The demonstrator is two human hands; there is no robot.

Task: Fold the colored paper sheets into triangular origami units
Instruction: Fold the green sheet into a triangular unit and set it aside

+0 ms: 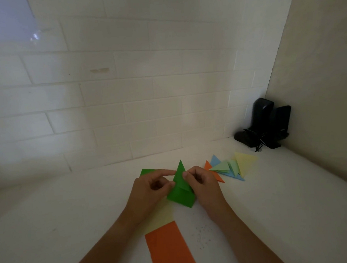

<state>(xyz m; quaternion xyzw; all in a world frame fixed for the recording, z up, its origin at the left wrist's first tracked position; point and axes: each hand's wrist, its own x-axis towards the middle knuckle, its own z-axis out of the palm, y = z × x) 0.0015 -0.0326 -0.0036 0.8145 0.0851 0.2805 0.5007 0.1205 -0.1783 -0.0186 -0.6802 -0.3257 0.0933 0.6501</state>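
While the left hand [151, 187] and right hand [200, 182] pinched the green paper [181, 190] above the bench [271, 206], apex toward twelve o'clock, uneven pressure risked a skewed crease.

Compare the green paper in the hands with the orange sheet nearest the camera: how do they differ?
The green paper is folded to a point; the orange sheet is a flat rectangle. The left hand and right hand pinch the green; the orange lies untouched on the counter. Both are plain coloured paper.
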